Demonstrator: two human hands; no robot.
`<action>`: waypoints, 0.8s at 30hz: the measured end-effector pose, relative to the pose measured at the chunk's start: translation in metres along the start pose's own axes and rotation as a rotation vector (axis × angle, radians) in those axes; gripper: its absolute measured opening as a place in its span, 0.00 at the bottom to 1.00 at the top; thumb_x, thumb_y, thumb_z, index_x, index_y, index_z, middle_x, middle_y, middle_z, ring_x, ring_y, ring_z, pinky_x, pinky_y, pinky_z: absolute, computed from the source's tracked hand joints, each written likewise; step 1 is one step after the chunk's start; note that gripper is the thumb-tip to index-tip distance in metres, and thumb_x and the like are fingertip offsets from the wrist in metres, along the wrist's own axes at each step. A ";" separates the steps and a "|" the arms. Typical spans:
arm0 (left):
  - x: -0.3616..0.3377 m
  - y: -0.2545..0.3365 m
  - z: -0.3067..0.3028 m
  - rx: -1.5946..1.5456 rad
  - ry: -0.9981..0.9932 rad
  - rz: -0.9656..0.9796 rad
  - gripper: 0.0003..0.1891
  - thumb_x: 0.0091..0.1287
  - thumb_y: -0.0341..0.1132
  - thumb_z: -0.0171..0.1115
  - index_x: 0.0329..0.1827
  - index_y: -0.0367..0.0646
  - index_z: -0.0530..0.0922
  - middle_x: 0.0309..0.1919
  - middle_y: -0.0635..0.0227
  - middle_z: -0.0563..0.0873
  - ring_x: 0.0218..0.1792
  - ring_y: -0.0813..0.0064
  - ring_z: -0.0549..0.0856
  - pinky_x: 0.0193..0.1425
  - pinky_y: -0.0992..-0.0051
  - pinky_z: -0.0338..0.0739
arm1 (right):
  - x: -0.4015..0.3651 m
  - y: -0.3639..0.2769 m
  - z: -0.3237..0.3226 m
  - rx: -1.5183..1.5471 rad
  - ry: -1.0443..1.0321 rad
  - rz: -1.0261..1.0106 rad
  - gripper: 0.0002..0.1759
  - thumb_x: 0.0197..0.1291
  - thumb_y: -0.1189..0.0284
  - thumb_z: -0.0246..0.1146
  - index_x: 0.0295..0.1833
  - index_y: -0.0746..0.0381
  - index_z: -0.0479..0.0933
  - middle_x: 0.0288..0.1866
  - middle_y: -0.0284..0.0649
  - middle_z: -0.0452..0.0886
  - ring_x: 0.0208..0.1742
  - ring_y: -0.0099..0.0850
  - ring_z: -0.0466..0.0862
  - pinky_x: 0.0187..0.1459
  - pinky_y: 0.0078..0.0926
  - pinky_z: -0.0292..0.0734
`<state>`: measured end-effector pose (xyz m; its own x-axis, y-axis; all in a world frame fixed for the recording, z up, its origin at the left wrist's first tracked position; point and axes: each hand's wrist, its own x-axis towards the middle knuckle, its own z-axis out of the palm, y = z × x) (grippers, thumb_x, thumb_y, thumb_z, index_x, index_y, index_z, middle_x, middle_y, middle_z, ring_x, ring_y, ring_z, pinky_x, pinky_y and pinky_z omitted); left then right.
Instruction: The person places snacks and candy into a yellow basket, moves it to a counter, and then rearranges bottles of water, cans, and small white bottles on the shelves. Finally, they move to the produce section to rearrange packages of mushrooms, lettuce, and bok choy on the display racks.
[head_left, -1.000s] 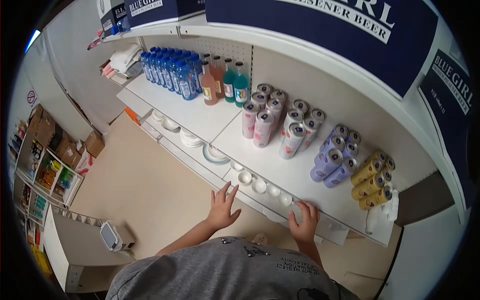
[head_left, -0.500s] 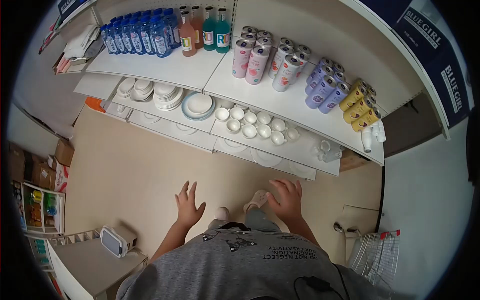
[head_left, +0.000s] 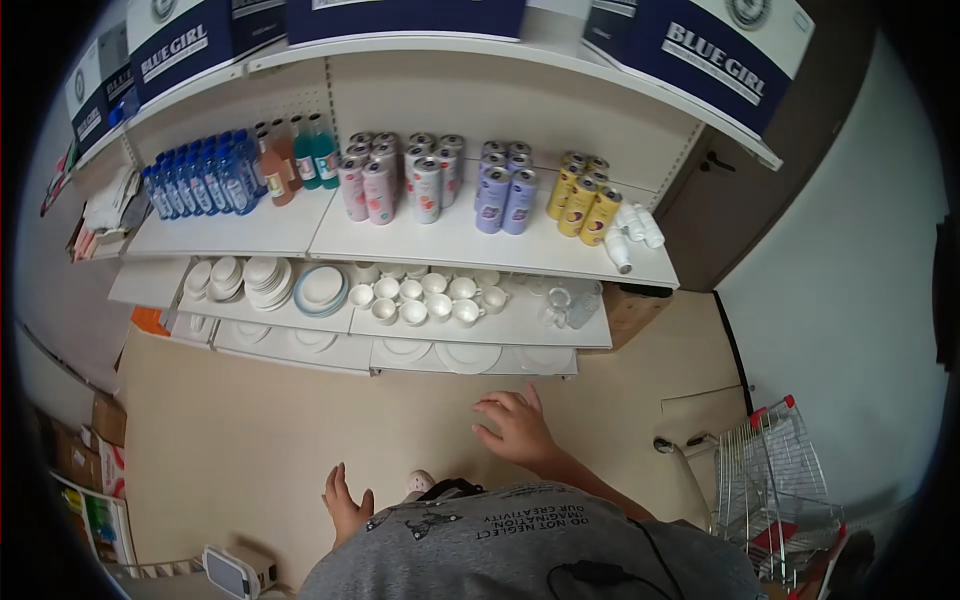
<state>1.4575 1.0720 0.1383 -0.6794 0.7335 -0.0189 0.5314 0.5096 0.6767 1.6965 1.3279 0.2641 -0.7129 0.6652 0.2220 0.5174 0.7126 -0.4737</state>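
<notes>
My left hand (head_left: 347, 503) hangs low by the front of my grey shirt, fingers apart and holding nothing. Further forward, my right hand (head_left: 517, 428) reaches over the floor, empty with its fingers spread, just short of the lowest shelf's plates (head_left: 468, 357). On the shelf above those stand white cups (head_left: 412, 312), stacked white dishes (head_left: 265, 285) and clear glassware (head_left: 570, 308). The upper shelf carries blue-capped bottles (head_left: 200, 182), orange and teal bottles (head_left: 318, 155), pink cans (head_left: 377, 193), purple cans (head_left: 492, 200), yellow cans (head_left: 577, 207) and small white bottles (head_left: 620, 248).
Blue Girl boxes (head_left: 700, 55) sit on the top shelf. To the right are a wire shopping cart (head_left: 770, 470), a white wall (head_left: 810, 300) and a dark door (head_left: 720, 180). A grey-white device (head_left: 238, 570) is at the lower left, with cardboard boxes (head_left: 85, 455) beyond.
My view has shifted, bringing more of the top boxes and cart into sight. My left hand has drawn back toward my body. The right hand has swung inward, its fingers now pointing left.
</notes>
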 end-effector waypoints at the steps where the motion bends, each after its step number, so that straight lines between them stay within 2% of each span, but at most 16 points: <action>1: -0.006 0.008 0.011 -0.016 -0.044 0.053 0.42 0.53 0.34 0.68 0.73 0.46 0.59 0.68 0.50 0.65 0.69 0.50 0.64 0.72 0.44 0.50 | -0.017 0.012 -0.011 0.003 0.022 0.027 0.16 0.58 0.61 0.65 0.51 0.53 0.79 0.54 0.31 0.77 0.58 0.32 0.75 0.71 0.60 0.47; 3: -0.008 0.037 0.035 -0.021 -0.148 0.147 0.41 0.52 0.35 0.69 0.71 0.46 0.62 0.65 0.52 0.69 0.68 0.51 0.66 0.70 0.42 0.53 | -0.061 0.040 -0.035 -0.029 0.007 0.147 0.17 0.56 0.61 0.64 0.51 0.52 0.79 0.53 0.31 0.77 0.59 0.32 0.75 0.72 0.61 0.45; 5: -0.002 0.100 0.063 0.046 -0.304 0.292 0.40 0.53 0.36 0.69 0.71 0.47 0.62 0.66 0.55 0.69 0.67 0.52 0.67 0.69 0.39 0.54 | -0.111 0.077 -0.052 -0.052 0.059 0.240 0.17 0.56 0.61 0.64 0.51 0.52 0.79 0.53 0.32 0.78 0.58 0.32 0.75 0.72 0.61 0.45; 7: 0.001 0.162 0.097 0.059 -0.394 0.527 0.38 0.56 0.36 0.68 0.71 0.48 0.62 0.66 0.57 0.69 0.67 0.53 0.68 0.69 0.38 0.53 | -0.160 0.102 -0.071 -0.077 0.104 0.331 0.17 0.57 0.61 0.64 0.51 0.52 0.79 0.53 0.32 0.78 0.58 0.32 0.76 0.71 0.61 0.44; 9: -0.001 0.223 0.129 -0.006 -0.445 0.674 0.37 0.57 0.36 0.67 0.71 0.49 0.62 0.66 0.57 0.68 0.67 0.54 0.67 0.70 0.38 0.52 | -0.201 0.114 -0.095 -0.091 0.137 0.518 0.16 0.58 0.61 0.64 0.51 0.52 0.79 0.53 0.34 0.78 0.58 0.33 0.76 0.72 0.60 0.44; 10: -0.005 0.250 0.144 0.001 -0.459 0.691 0.37 0.57 0.36 0.67 0.71 0.49 0.62 0.66 0.57 0.68 0.67 0.54 0.67 0.70 0.38 0.52 | -0.219 0.117 -0.103 -0.088 0.151 0.537 0.16 0.58 0.61 0.64 0.51 0.52 0.79 0.53 0.34 0.78 0.58 0.33 0.76 0.72 0.60 0.44; 12: -0.013 0.289 0.166 -0.294 -0.522 0.749 0.36 0.58 0.37 0.67 0.71 0.49 0.62 0.67 0.59 0.68 0.68 0.55 0.67 0.71 0.39 0.51 | -0.251 0.120 -0.114 -0.044 0.227 0.698 0.15 0.59 0.62 0.64 0.51 0.52 0.79 0.52 0.34 0.79 0.59 0.34 0.76 0.72 0.59 0.44; 13: -0.017 0.296 0.167 -0.292 -0.530 0.757 0.36 0.58 0.37 0.67 0.71 0.49 0.62 0.67 0.59 0.68 0.68 0.55 0.67 0.71 0.39 0.51 | -0.264 0.121 -0.116 -0.043 0.235 0.707 0.15 0.59 0.62 0.64 0.51 0.52 0.79 0.52 0.34 0.79 0.59 0.34 0.76 0.72 0.59 0.44; 15: -0.021 0.314 0.166 0.032 -0.594 0.871 0.36 0.59 0.37 0.66 0.71 0.50 0.62 0.67 0.60 0.69 0.68 0.56 0.66 0.71 0.40 0.51 | -0.283 0.126 -0.121 -0.035 0.278 0.865 0.15 0.59 0.62 0.64 0.51 0.53 0.79 0.52 0.33 0.79 0.59 0.34 0.76 0.73 0.58 0.44; 21: 0.030 0.297 0.192 0.050 -0.556 0.736 0.37 0.58 0.38 0.66 0.72 0.50 0.62 0.66 0.60 0.69 0.68 0.57 0.67 0.71 0.41 0.52 | -0.281 0.155 -0.125 -0.007 0.288 0.958 0.15 0.59 0.63 0.64 0.51 0.53 0.79 0.52 0.32 0.79 0.60 0.34 0.75 0.73 0.58 0.42; 24: 0.071 0.309 0.213 0.026 -0.508 0.749 0.37 0.57 0.37 0.67 0.71 0.49 0.62 0.65 0.58 0.70 0.66 0.55 0.68 0.70 0.44 0.55 | -0.247 0.184 -0.131 -0.036 0.297 0.909 0.15 0.59 0.63 0.64 0.51 0.52 0.79 0.52 0.32 0.80 0.59 0.34 0.76 0.73 0.58 0.43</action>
<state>1.6812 1.3771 0.1896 0.1510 0.9842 0.0930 0.7602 -0.1757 0.6255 2.0301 1.3238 0.2341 0.1159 0.9932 -0.0081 0.8316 -0.1015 -0.5460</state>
